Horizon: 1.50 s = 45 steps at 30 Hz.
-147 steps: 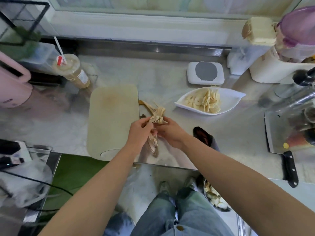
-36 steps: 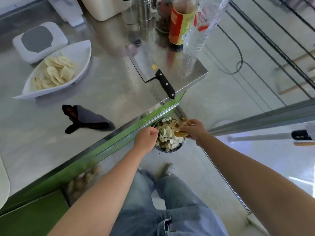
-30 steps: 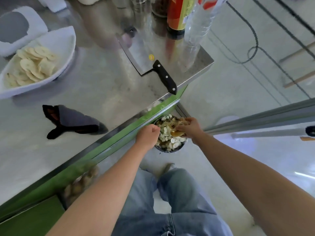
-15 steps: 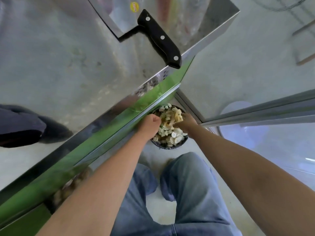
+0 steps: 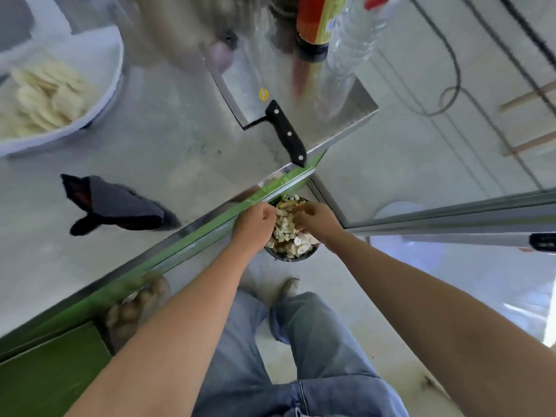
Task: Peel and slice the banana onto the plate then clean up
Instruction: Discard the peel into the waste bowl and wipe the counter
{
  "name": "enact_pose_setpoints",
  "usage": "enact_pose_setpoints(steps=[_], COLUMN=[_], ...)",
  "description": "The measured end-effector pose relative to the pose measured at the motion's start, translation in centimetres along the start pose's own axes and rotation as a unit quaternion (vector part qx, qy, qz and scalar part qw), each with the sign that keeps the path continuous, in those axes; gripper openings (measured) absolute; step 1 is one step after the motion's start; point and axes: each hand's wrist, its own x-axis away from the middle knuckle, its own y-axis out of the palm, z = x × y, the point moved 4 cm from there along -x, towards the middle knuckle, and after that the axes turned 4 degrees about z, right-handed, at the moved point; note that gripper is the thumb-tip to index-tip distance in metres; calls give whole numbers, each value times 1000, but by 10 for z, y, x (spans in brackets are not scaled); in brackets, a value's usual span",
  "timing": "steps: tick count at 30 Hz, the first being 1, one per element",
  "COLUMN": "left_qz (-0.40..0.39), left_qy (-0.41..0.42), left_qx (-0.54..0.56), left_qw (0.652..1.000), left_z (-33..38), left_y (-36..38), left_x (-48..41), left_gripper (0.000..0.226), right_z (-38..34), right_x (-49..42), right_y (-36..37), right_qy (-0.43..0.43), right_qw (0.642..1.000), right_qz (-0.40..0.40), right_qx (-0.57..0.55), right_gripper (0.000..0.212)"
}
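Two hands hang over a dark bin (image 5: 290,257) that stands on the floor, heaped with pale scraps. The left hand (image 5: 255,224) sits at the bin's left rim with its fingers curled into a fist, and I cannot tell whether it grips anything. The right hand (image 5: 314,219) is over the bin's right side with its fingers bent down onto the heap. Motion blur hides whether it is pinching something or has let go. A yellow-brown strip at the far side of the bin looks like the banana peel (image 5: 287,203), touching the right fingertips or just beside them. Peel of this sort is probably light, limp and slick on its inner face, so it is best bunched in the whole hand or pinched by the stem end, not by one loose strip. The banana slices (image 5: 45,91) lie on the white plate (image 5: 115,60), well up and left of the bin on the steel surface (image 5: 168,139). They are likely soft and sticky, so they would best be moved by the plate's rim. Just above the bin, the cleaver (image 5: 249,88) lies flat with its black handle (image 5: 287,133) reaching the surface's edge. It looks heavy and sharp, so the handle is the only place to hold it. Left of the bin lies a dark cloth (image 5: 117,206), soft and easy to grab anywhere.
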Motion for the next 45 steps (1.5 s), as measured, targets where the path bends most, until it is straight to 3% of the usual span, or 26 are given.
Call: enact_pose_setpoints(steps=[3,7,10,13,15,17,19,22,25,28,31,35,37,40,43,45], left_qz=[111,255,372,444,428,362,308,304,300,293,297,261,228,160,130,176], left_qy=[83,167,138,-1,-101,-134,-105,-32,15,44,34,-28,-42,-76,-91,-95], left_qx=[-4,-50,-69,-123,-122,-121,-131,-145,-131,-70,51,249,393,581,634,618], left_qw=[990,951,915,887,890,914,937,941,945,953,953,932,890,794,757,760], left_z=[23,42,29,-4,-27,-41,-48,-51,-55,-61,-54,-31,-13,13,30,29], left_y=[-38,-88,-127,-163,-180,-186,-189,-199,-211,-227,-238,-239,-235,-221,-205,-204], left_x=[29,76,95,96,93,85,75,67,60,46,40,33,29,21,10,5], left_gripper=[23,11,12,30,43,56,67,69,67,62,56,48,30,8,27,38], right_z=[-38,-84,-114,-145,-164,-179,-192,-202,-203,-205,-209,-210,-212,-215,-215,-214], right_x=[29,67,87,93,88,77,65,46,30,23,21,34,42,58,72,76], right_y=[-6,1,13,21,25,25,23,16,14,11,3,2,2,0,-2,-5], right_qy=[-71,-153,-178,-213,-233,-261,-287,-272,-169,-120,-102,-156,-173,-201,-251,-262], right_qw=[997,984,975,972,971,965,948,914,910,899,916,952,962,969,960,958], right_qz=[-8,-76,-132,-100,-55,17,121,249,271,290,267,204,166,92,31,12], right_qx=[15,42,24,-5,-23,1,58,169,263,305,283,163,129,105,120,113], right_gripper=[19,21,20,17,13,16,25,43,62,58,55,51,47,42,40,40])
